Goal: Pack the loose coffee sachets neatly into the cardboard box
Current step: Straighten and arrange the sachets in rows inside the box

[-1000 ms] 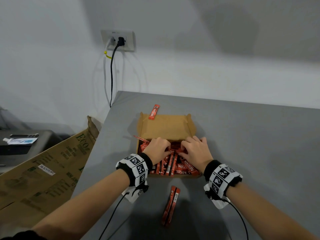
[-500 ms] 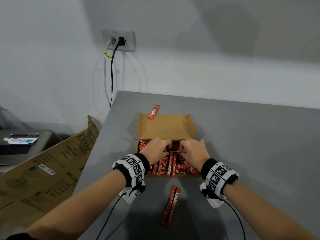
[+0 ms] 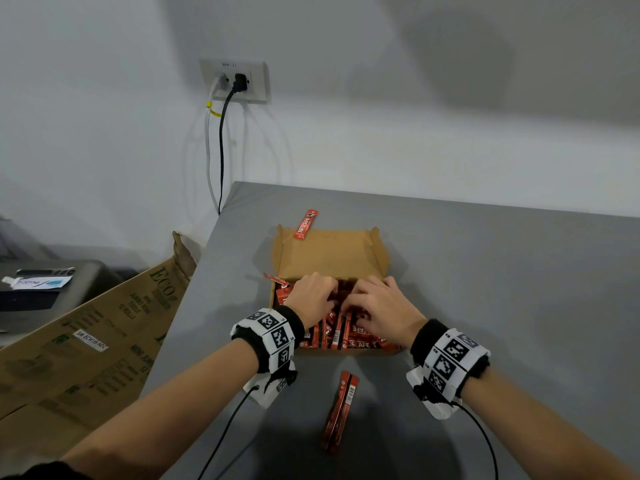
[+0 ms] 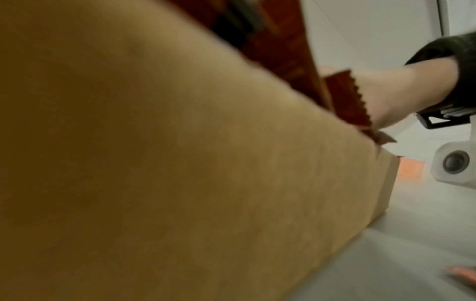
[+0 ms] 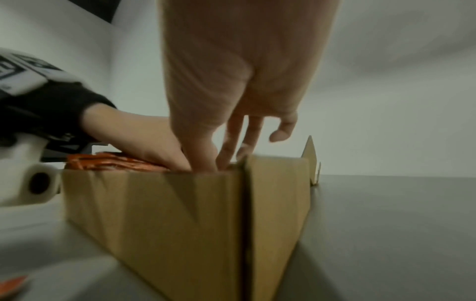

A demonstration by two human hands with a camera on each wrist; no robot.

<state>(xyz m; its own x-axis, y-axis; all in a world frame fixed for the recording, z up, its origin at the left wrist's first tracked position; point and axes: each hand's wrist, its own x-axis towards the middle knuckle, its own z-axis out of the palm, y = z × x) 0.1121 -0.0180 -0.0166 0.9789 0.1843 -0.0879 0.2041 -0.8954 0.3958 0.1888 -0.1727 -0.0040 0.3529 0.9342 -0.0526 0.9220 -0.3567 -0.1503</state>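
- Nearest you, a pair of loose sachets (image 3: 340,410) lies on the grey table (image 3: 502,306), just short of the cardboard box (image 3: 332,252) and not yet packed.
- Your left hand (image 3: 311,297) and right hand (image 3: 379,311) both sit inside the box, fingers bent down into the packed sachets (image 3: 337,332). Whether either one actually pinches a sachet, you cannot tell from these views; the fingertips are buried.
- The packed sachets fill the near half of the box, and one end sticks out over the left wall.
- Expect these sachets to be light, thin and slick, likely to slide and fan out. Take them by the long edges, several together, and press them flat from above.
- Farthest off, one single sachet (image 3: 305,224) rests against the box's open lid flap.
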